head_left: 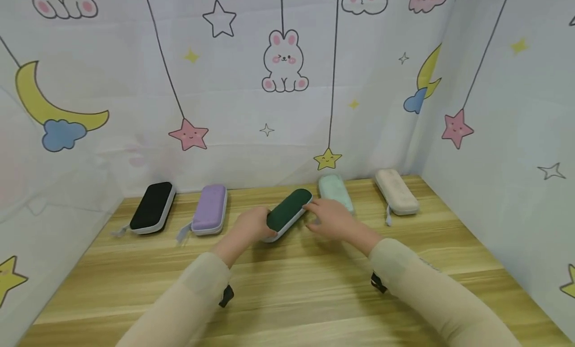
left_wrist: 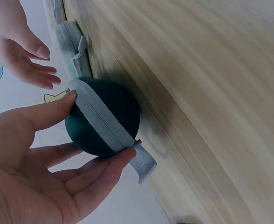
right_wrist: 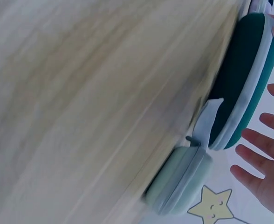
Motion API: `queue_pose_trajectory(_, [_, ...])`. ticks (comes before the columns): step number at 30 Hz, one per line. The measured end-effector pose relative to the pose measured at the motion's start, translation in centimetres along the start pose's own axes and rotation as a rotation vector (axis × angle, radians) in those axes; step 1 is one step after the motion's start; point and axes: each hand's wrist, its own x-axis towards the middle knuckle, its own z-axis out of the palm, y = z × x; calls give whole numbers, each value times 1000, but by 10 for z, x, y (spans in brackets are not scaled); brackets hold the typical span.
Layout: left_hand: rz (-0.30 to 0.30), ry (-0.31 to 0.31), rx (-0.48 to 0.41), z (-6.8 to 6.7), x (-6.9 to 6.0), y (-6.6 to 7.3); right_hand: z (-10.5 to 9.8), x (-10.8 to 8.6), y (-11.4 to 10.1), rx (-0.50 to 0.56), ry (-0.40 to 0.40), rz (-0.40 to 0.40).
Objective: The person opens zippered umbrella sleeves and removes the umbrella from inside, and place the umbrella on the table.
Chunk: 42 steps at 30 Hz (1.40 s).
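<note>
A dark green zip case (head_left: 289, 209) with a pale grey zip band is held at a slant over the table. My left hand (head_left: 254, 223) grips its near end, thumb on one side and fingers on the other, as the left wrist view shows. A grey fabric tab (left_wrist: 143, 164) sticks out at that end, and a second tab (right_wrist: 207, 122) hangs at the far end. Beside that far end is my right hand (head_left: 334, 219); its fingers (right_wrist: 256, 161) are spread and hold nothing. Behind the right hand lies a mint green case (head_left: 334, 189), partly hidden.
Along the back of the wood-grain table (head_left: 287, 297) lie a black case (head_left: 152, 206) and a purple case (head_left: 210, 207) on the left, and a cream case (head_left: 397, 191) on the right. A white cloth (head_left: 242, 102) with cartoon prints hangs behind and at both sides.
</note>
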Motion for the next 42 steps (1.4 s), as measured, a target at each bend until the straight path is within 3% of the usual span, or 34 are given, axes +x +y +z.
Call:
queue_pose_trajectory(14, [118, -47, 33, -10, -13, -23, -6, -5, 15, 31, 0, -9])
queue_pose_trajectory(20, [170, -74, 23, -16, -15, -31, -6, -4, 18, 52, -46, -52])
queue_pose_trajectory(28, [262, -102, 38, -19, -14, -41, -3, -4, 19, 159, -183, -131])
queue_pose_trajectory(31, [291, -105, 36, -19, -12, -45, -2, -5, 18, 182, -200, -147])
queue_pose_trajectory(37, [270, -140, -102, -19, -10, -57, -3, -11, 13, 215, -165, -163])
queue_pose_trajectory(42, [236, -113, -204, -18, -7, -65, -2, -14, 11, 216, -127, -181])
